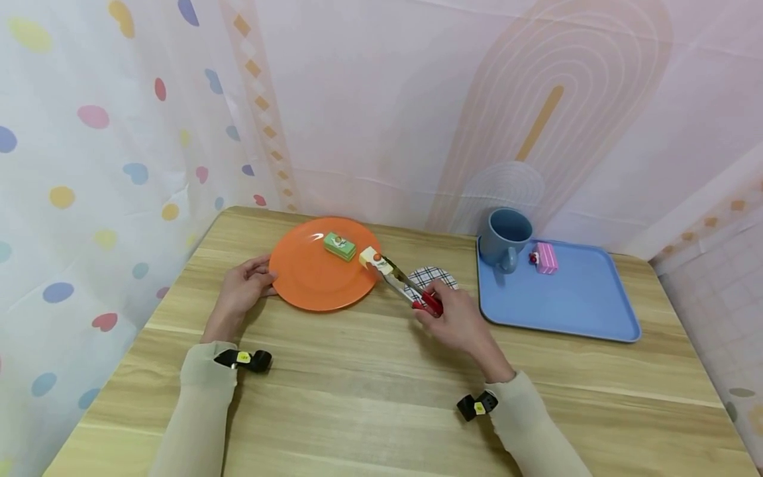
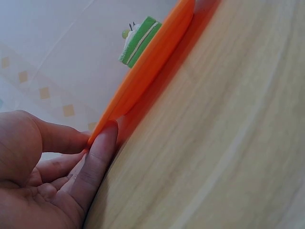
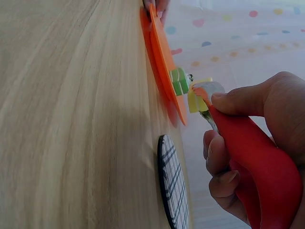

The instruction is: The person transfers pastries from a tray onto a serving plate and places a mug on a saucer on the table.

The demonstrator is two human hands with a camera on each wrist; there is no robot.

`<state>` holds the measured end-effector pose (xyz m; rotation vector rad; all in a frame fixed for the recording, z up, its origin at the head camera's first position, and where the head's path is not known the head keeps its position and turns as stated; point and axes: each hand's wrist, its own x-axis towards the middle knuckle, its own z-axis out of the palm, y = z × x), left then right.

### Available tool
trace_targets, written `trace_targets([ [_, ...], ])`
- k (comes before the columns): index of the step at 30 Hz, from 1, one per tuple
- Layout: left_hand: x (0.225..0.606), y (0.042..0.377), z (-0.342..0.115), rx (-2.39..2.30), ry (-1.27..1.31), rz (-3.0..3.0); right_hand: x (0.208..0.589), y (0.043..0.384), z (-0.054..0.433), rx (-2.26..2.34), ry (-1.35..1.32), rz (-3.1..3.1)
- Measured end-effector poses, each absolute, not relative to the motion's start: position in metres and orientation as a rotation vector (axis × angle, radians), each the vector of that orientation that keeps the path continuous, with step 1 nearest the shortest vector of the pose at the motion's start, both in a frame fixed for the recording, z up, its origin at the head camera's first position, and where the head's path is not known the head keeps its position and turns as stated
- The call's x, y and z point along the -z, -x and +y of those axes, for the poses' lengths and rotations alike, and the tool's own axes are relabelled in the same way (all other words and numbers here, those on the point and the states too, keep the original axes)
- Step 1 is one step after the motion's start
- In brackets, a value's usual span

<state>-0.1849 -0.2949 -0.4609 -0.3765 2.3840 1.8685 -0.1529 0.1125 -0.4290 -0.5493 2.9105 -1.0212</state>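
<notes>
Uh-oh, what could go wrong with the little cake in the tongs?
The yellow cake could slip, since only the tongs' tips seem to hold it.

It might miss the plate and drop onto the table, because it's right by the plate's edge.

The left hand pinches the plate's rim, so a tug might tilt it and make the green cake slide.

On the left the plate (image 1: 312, 281) is plain orange, the layered cake (image 1: 340, 247) green and white, the gripped cake (image 1: 367, 256) pale yellow, the tongs (image 1: 434, 304) red-handled, the coaster (image 1: 430, 274) white with dark checks, while on the right the tray (image 1: 572, 301) is blue, the mug (image 1: 496, 246) grey-blue and the slice (image 1: 546, 259) pink with white stripes.
</notes>
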Motion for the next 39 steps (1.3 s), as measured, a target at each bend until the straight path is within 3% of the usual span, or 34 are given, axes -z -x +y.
trace_targets([
  [39, 0.462, 0.185, -0.296, -1.859, 0.390, 2.379, 0.425, 0.167, 0.065, 0.973, 0.628, 2.806],
])
